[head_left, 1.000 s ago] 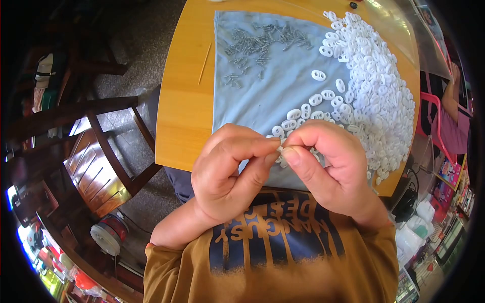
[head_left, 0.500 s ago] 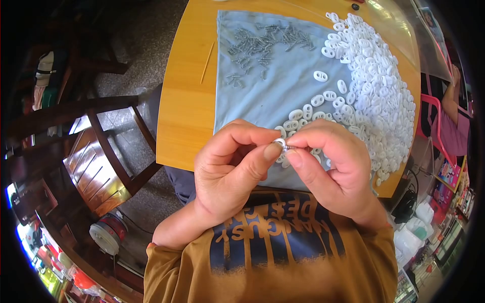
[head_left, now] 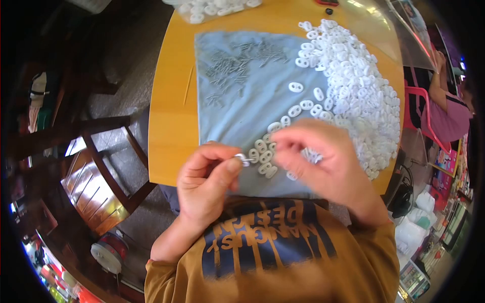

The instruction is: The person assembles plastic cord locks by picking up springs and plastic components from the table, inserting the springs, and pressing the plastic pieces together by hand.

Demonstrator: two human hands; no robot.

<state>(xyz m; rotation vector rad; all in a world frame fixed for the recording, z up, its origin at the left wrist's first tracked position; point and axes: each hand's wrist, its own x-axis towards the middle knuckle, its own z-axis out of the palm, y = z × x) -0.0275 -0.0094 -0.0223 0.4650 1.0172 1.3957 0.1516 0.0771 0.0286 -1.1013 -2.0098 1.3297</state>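
Pinched between the thumb and index finger of my left hand (head_left: 209,182) is a small white plastic piece (head_left: 242,159) with a short metal spring or screw sticking out to the right. My right hand (head_left: 323,161) is blurred, apart from the piece, thumb and index finger spread, over several loose white two-holed pieces (head_left: 265,157). A big heap of the same white pieces (head_left: 353,76) covers the right side of the grey-blue cloth (head_left: 242,116). Thin metal springs or screws (head_left: 237,63) lie scattered on the cloth's upper left.
The wooden table (head_left: 169,121) carries a thin stick (head_left: 188,85) left of the cloth. A clear container of white pieces (head_left: 217,9) stands at the far edge. Wooden chair at left (head_left: 98,187); another person (head_left: 447,113) by a red chair at right.
My right hand has let go of the metal part and moved right. My left hand has shifted left and down with the white piece. The view has tilted, bringing the container into sight.
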